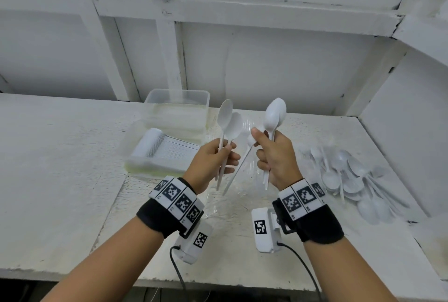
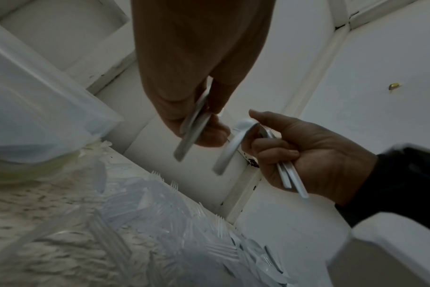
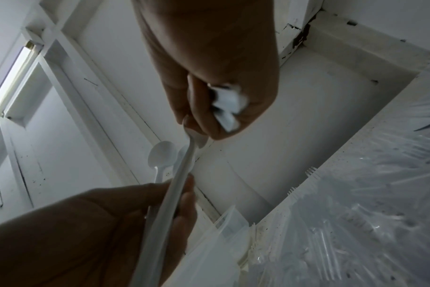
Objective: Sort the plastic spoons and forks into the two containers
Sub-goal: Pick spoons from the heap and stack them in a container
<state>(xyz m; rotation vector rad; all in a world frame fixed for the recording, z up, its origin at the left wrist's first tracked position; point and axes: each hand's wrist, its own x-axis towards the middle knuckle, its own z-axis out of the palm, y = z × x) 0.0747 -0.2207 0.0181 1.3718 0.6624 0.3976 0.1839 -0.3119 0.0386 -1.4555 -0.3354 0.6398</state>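
My left hand (image 1: 230, 154) grips two white plastic spoons (image 1: 229, 120) by their handles, bowls up. My right hand (image 1: 260, 146) holds a bundle of upright spoons (image 1: 275, 114), and a further spoon (image 1: 238, 168) hangs from its thumb and forefinger, handle slanting down-left. Both hands are raised above the table, close together. Two clear containers stand at the back left: the far one (image 1: 178, 103) looks empty, the near one (image 1: 135, 156) holds a tight stack of white cutlery. In the left wrist view the left hand (image 2: 197, 124) holds the spoon handles (image 2: 189, 137).
A loose pile of white spoons (image 1: 351, 175) lies on the table at the right, near the side wall. A clear plastic bag with forks (image 2: 172, 213) is spread under my hands. White panelled walls close the back and right of the table (image 1: 60, 156).
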